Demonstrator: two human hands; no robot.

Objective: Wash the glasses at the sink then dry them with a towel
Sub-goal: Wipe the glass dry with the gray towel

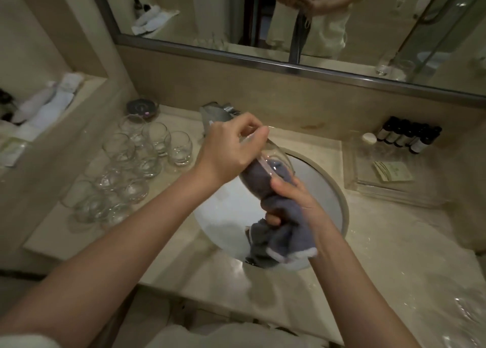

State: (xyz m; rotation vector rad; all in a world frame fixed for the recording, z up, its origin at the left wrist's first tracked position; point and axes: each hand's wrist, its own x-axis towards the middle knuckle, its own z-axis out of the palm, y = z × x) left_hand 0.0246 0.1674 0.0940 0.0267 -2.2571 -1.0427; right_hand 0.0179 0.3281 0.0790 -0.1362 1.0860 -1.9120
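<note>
Both hands work over the sink (339, 211): the left hand (231, 150) grips a glass (278, 161) by its base, the right hand (292, 198) clutches a grey towel (278, 232) stuffed inside it. Twisting the towel against the inner wall should dry it best, gently. More glasses (136, 169) stand on the counter (394, 242) to the left.

My left grip (231, 148) covers the near end of the glass (273, 161); the towel (278, 224) stuffed inside hides its far wall; my right grip (292, 203) is half buried in towel folds; the drain beneath is masked; labels on the bottles (410, 137) to the right are too small to read.
</note>
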